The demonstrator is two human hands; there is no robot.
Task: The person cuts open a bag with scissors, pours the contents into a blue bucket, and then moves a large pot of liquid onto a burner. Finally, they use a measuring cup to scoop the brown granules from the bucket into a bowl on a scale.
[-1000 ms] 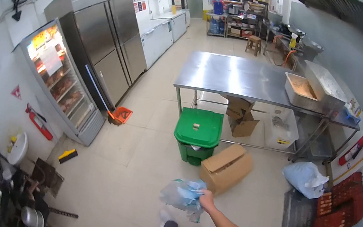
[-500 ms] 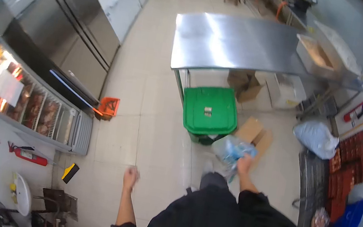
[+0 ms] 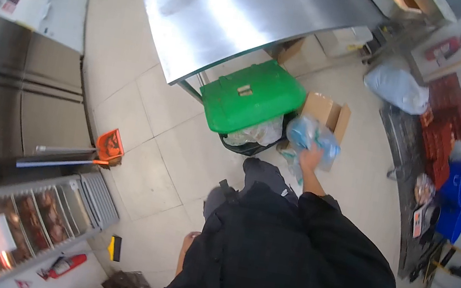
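Observation:
My right hand (image 3: 310, 157) is closed on a crumpled clear and blue plastic bag (image 3: 304, 133), part of which hangs down. The bag is right beside a green-lidded bin. Its green lid (image 3: 251, 95) is raised at a tilt, and clear plastic and a black liner (image 3: 245, 146) show in the opening underneath. Low beside my body is my left hand (image 3: 189, 240), partly covered by my dark clothing; its fingers are too hidden to read. My leg (image 3: 265, 175) reaches close to the bin's front.
A steel table (image 3: 228, 14) stands behind the bin. An open cardboard box (image 3: 321, 109) lies right of it. Further right are a stuffed grey bag (image 3: 397, 88), red crates (image 3: 440, 128) and blue buckets (image 3: 458, 181). Leftward are an orange dustpan (image 3: 110, 146) and a lit display fridge (image 3: 25, 225).
The bin lid has tilted up, exposing the contents. My left hand has drawn back toward my body. The view has turned and moved closer to the bin; the right hand keeps the bag.

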